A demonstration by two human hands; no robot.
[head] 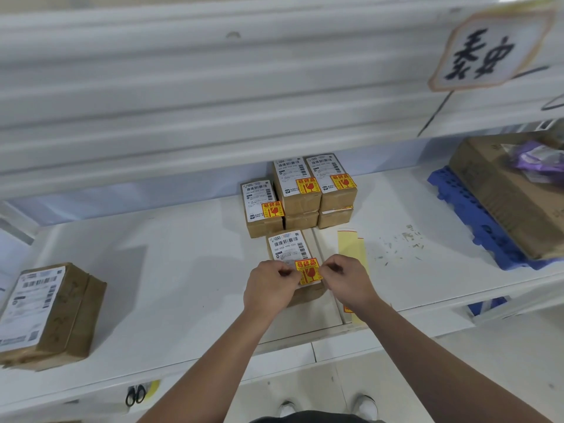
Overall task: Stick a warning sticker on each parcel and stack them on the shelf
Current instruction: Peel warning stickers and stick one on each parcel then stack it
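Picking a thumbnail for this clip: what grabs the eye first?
The red-and-yellow warning sticker at centre, pinched by the left hand and right hand on the front parcel. Behind it stands a stack of stickered parcels; a sign with big black characters hangs top right.

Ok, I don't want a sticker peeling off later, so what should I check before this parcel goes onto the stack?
1. The sticker sits over the near end of the parcel, pinched by the left hand and the right hand: ok.
2. Pressed flat all over: cannot tell.
3. Barcodes uncovered: ok.
4. Free top on the stack at the back: ok.
5. The larger parcel at left stickered: not ok, none visible.
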